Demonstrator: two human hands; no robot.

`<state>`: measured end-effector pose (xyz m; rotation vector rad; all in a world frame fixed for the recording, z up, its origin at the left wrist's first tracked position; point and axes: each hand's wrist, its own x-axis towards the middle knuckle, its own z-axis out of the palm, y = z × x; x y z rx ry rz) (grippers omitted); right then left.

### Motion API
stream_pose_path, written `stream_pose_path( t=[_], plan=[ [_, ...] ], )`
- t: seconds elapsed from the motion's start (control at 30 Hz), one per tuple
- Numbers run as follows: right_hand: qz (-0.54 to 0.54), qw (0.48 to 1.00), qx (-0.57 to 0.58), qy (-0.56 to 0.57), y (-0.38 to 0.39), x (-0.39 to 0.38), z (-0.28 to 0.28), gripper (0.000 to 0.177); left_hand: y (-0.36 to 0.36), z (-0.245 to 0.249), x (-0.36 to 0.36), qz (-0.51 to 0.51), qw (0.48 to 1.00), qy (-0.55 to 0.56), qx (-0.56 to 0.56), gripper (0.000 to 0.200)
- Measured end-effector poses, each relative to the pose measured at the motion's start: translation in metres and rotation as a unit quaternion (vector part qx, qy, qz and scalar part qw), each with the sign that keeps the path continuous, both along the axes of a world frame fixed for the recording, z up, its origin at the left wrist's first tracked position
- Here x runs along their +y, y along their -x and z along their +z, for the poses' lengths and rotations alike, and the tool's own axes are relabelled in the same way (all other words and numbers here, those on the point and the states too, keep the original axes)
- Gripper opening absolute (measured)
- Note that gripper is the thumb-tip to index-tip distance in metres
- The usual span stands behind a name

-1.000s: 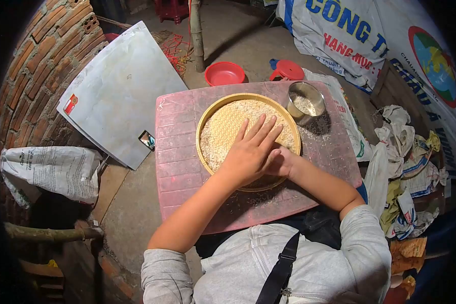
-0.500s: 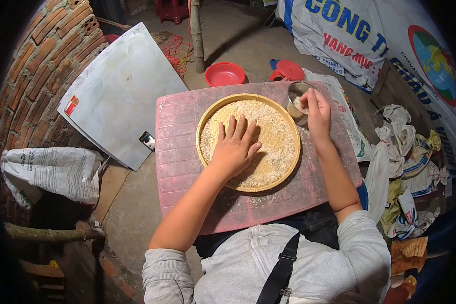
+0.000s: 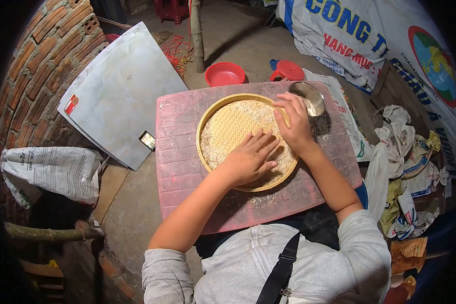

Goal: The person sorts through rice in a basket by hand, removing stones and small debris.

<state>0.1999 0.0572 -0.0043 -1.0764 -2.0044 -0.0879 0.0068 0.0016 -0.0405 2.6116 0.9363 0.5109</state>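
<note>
In the head view, a round yellow woven tray (image 3: 238,96) is sitting on the middle of a pink plastic tabletop (image 3: 177,157), and pale husked grain (image 3: 210,147) is lying spread across it. The left hand (image 3: 251,158) is lying flat on the grain at the near side of the tray, released, with its fingers spread and nothing grasped. The right hand (image 3: 295,125) is resting palm down over the tray's far right rim, also loose and gripping nothing. A small shiny steel bowl (image 3: 309,97) is standing just right of that hand, tilted. A red plastic bowl (image 3: 224,74) is lying on the ground beyond the table.
</note>
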Motion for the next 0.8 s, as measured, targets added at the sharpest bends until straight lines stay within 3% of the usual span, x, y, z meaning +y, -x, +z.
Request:
stream_pose_path(
  t=[0.23, 0.43, 0.53, 0.8],
  plan=[
    [0.07, 0.997, 0.021, 0.02, 0.01, -0.008, 0.002, 0.013, 0.006, -0.007, 0.006, 0.012, 0.997, -0.064, 0.04, 0.072],
    [0.099, 0.994, 0.021, 0.033, 0.013, -0.011, -0.001, 0.009, 0.007, -0.005, 0.01, 0.05, 0.994, -0.091, -0.041, 0.053],
    [0.114, 0.992, 0.025, 0.049, 0.014, -0.012, -0.002, 0.009, 0.008, -0.004, 0.015, 0.149, 0.977, -0.151, -0.01, 0.027],
    [0.158, 0.979, 0.058, 0.113, 0.018, -0.015, -0.004, 0.009, 0.012, -0.011, 0.019, 0.192, 0.976, -0.104, 0.004, 0.022]
  ],
)
